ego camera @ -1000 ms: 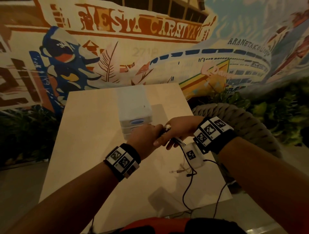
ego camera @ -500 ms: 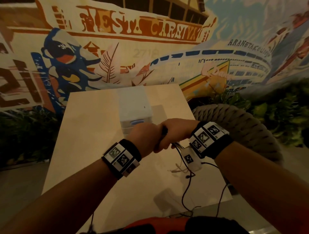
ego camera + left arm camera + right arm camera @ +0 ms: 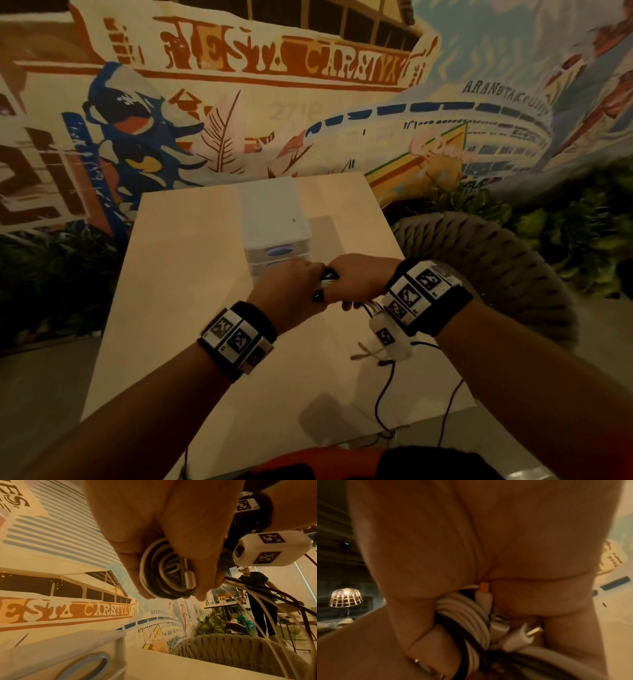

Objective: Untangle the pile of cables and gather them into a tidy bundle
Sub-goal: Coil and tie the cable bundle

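A: Entry, hands. Left hand (image 3: pixel 291 291) and right hand (image 3: pixel 359 279) meet knuckle to knuckle above the table (image 3: pixel 178 274), near its centre. Both are closed tight on the same cable bundle (image 3: pixel 325 284); only a short dark-and-white stretch shows in the gap between them in the head view.

B: Confirmed from the left wrist view. The coil (image 3: pixel 164 574) is loops of white and dark cable with a metal plug end (image 3: pixel 189 580) at its 4 o'clock edge. Fingers (image 3: pixel 133 563) curl around it from 9 o'clock. Loose strands (image 3: pixel 267 592) trail off towards 4 o'clock.

A: Right wrist view: white loops (image 3: pixel 467 615) packed in the palm, connector tips (image 3: pixel 534 631) poking out towards 3 o'clock, one orange tab (image 3: pixel 484 586) at 12 o'clock. Picture is soft; individual cables not separable.

B: Surroundings. White drawer box (image 3: pixel 274 219) stands on the table at 12 o'clock from the hands, just beyond them; contact not determinable. A small knot of pale twine (image 3: pixel 364 354) lies on the table at 5 o'clock from the hands. Thin black leads (image 3: pixel 383 394) hang below the right wrist and run off the near table edge.

A: Woven rope chair (image 3: pixel 496 267) at 3 o'clock beside the table. Painted mural (image 3: pixel 274 68) covers the wall at 12 o'clock.
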Tool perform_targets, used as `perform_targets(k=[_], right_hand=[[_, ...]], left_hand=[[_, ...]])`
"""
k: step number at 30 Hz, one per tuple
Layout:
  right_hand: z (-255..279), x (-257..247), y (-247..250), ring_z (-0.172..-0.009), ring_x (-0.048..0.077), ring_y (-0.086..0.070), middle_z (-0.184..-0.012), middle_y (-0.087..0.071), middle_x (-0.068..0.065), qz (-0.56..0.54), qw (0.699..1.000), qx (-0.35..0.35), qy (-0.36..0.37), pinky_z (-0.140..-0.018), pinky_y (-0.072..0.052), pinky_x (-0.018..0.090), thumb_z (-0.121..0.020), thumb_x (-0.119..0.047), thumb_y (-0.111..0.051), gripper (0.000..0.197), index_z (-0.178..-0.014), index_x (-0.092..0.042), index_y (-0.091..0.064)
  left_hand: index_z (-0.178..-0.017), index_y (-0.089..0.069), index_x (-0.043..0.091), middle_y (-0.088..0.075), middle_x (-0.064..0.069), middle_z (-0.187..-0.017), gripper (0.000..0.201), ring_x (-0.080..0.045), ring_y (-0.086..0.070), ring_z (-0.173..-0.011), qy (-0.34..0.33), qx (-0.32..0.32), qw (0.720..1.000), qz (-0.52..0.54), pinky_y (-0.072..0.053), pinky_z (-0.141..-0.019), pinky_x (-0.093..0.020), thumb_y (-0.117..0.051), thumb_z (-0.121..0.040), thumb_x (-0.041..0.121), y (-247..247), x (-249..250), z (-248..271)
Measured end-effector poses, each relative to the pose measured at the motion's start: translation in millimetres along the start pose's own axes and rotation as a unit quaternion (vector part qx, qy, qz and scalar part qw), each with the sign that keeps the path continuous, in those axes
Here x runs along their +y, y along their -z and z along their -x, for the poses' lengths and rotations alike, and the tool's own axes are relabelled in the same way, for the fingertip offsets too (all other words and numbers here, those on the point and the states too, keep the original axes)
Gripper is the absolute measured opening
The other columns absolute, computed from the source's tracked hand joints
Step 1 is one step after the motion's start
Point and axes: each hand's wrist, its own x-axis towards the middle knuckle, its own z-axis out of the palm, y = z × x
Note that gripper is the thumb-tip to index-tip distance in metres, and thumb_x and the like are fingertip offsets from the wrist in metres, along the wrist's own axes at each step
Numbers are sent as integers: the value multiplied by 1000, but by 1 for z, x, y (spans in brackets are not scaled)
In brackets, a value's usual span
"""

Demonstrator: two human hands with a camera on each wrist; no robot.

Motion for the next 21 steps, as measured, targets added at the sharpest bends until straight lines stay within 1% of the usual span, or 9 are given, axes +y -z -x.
perform_targets(k=[3, 6, 7, 9, 11, 13, 16, 18, 21], right_hand=[[4, -1, 5, -50, 0, -61, -73, -67, -2, 2, 1000, 4, 16, -54, -51, 21, -91, -30, -65, 23, -102, -10, -70], [7, 7, 10, -59, 6, -65, -72, -67, -6, -43, 999, -6, 11, -64, -58, 26, -94, -26, -63, 16, -98, -11, -68], [9, 11, 10, -62, 8, -66, -72, -68, -6, -69, 998, -6, 10, -66, -59, 27, -95, -23, -62, 16, -101, -9, -68], [9, 19, 10, -67, 11, -67, -80, -70, -3, -123, 992, 2, 21, -65, -57, 27, -96, -19, -61, 22, -112, -5, -66], [10, 24, 9, -70, 11, -68, -88, -71, -1, -167, 985, 8, 44, -66, -57, 27, -98, -16, -58, 17, -112, -9, -64], [12, 25, 9, -70, 11, -67, -87, -71, -1, -199, 978, 13, 68, -69, -57, 29, -99, -14, -56, 10, -105, -13, -65], [12, 21, 5, -72, 15, -66, -85, -70, 1, -254, 962, 21, 101, -71, -55, 31, -100, -11, -53, 12, -100, -14, -65], [12, 18, 1, -70, 16, -65, -79, -69, -1, -296, 947, 21, 123, -70, -54, 31, -101, -8, -52, 14, -99, -12, -65], [13, 12, -5, -70, 19, -64, -74, -68, 1, -314, 935, 8, 162, -71, -52, 30, -102, -7, -50, 15, -99, -12, -65]], left_hand=[[-106, -68, 23, -74, 4, -94, 33, -18, -71, -84, -20, 37, 998, 47, -56, -68, -31, -71, -84, 47, 3, -8, 6], [-132, -59, 26, -73, 7, -114, 68, -15, -70, -98, -3, 45, 995, 88, -59, -78, -31, -74, -76, 62, 16, -23, 13], [-134, -56, 30, -72, 9, -116, 72, -13, -70, -97, 3, 40, 995, 88, -59, -79, -31, -70, -75, 69, 20, -30, 14], [-132, -55, 35, -72, 14, -111, 73, -7, -69, -90, 13, 26, 993, 116, -59, -77, -31, -63, -72, 77, 25, -41, 17], [-133, -56, 35, -71, 18, -104, 77, 1, -67, -85, 18, 21, 983, 183, -59, -76, -30, -62, -69, 78, 23, -47, 20], [-137, -53, 36, -70, 20, -104, 79, 4, -67, -86, 33, 21, 957, 287, -60, -78, -29, -75, -70, 70, 12, -49, 22], [-142, -48, 37, -71, 12, -119, 87, -5, -70, -103, 85, -4, 876, 474, -59, -91, -38, -86, -66, 57, -4, -51, 22], [-132, -56, 39, -71, 9, -121, 81, -12, -69, -111, 91, -18, 832, 548, -56, -94, -39, -86, -61, 65, -11, -49, 19], [-107, -72, 44, -76, 11, -106, 59, -11, -69, -105, 65, -53, 804, 589, -53, -93, -35, -81, -58, 75, -10, -34, 16]])
